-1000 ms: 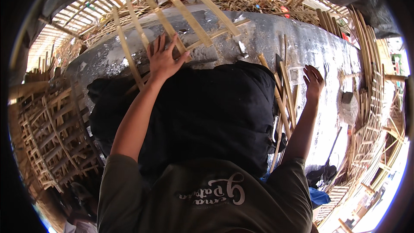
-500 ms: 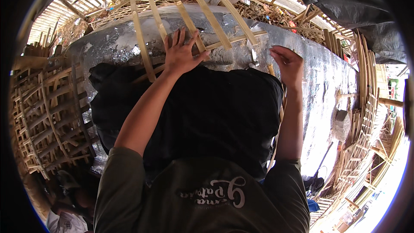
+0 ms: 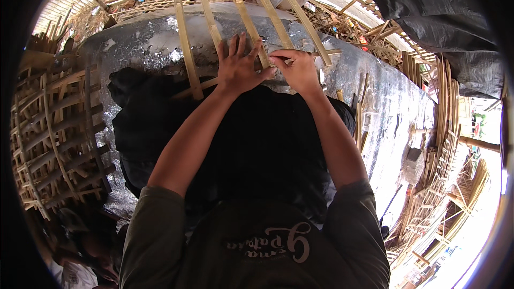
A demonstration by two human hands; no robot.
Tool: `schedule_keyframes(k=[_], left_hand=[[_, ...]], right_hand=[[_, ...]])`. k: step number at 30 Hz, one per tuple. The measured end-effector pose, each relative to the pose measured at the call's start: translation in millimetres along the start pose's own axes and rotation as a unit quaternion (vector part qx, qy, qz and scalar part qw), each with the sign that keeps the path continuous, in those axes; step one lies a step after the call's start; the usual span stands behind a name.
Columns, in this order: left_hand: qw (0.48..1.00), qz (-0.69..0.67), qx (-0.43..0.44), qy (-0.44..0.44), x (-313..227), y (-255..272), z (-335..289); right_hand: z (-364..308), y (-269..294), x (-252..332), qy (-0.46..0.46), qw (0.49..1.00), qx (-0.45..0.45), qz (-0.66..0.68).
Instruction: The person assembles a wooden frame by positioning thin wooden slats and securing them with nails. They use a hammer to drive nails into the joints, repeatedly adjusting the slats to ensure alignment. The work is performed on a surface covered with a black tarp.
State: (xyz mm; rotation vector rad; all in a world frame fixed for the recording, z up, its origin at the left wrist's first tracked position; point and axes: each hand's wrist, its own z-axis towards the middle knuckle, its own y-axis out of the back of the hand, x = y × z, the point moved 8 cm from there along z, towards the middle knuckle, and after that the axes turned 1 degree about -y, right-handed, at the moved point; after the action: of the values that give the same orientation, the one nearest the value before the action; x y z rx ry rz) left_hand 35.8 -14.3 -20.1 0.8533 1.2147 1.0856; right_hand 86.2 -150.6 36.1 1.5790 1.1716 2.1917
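Several pale bamboo slats [image 3: 186, 43] run side by side away from me, over a bamboo cross strip [image 3: 333, 52]. My left hand [image 3: 239, 70] lies spread on the middle slats, fingers apart, pressing near their close ends. Beside its thumb, my right hand [image 3: 300, 70] has its thumb and forefinger pinched together at the near end of a middle slat [image 3: 247, 18]. Whatever sits between those fingertips is too small to make out. Part of the cross strip is hidden behind both hands. Dark cloth [image 3: 257, 134] covers my lap below the slats.
A grey, shiny sheet-like surface [image 3: 139, 43] extends under and around the slats. Stacked bamboo lattice frames [image 3: 59, 128] stand at the left, and more bamboo strips [image 3: 428, 198] lie at the right. A dark tarp [image 3: 423, 5] hangs at the upper right.
My right hand has moved left and inward, from beside the frame to the slat ends next to my left hand. The left hand stays spread on the slats.
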Motion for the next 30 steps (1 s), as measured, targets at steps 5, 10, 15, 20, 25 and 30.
schedule_keyframes(k=[5,10,15,20,25,30], left_hand=[[1.0,-0.02,0.004,0.008,0,1,0],[0.999,-0.011,0.034,0.015,1,-1,1],[1.0,0.004,0.028,0.012,1,-2,0],[0.999,0.024,0.021,0.005,2,-5,1],[1.0,-0.001,0.0,-0.004,-2,-3,1],[1.0,0.001,-0.029,-0.009,-1,2,0]], right_hand=[[-1,-16,-9,0.018,0.999,-0.035,0.002],[-2,-18,-7,0.037,0.998,-0.033,-0.033],[4,-18,7,0.013,0.997,0.045,-0.063],[20,-14,21,-0.011,0.99,0.09,-0.106],[18,-16,-3,-0.005,0.997,-0.004,-0.077],[2,-18,-15,0.003,0.996,-0.059,-0.062]])
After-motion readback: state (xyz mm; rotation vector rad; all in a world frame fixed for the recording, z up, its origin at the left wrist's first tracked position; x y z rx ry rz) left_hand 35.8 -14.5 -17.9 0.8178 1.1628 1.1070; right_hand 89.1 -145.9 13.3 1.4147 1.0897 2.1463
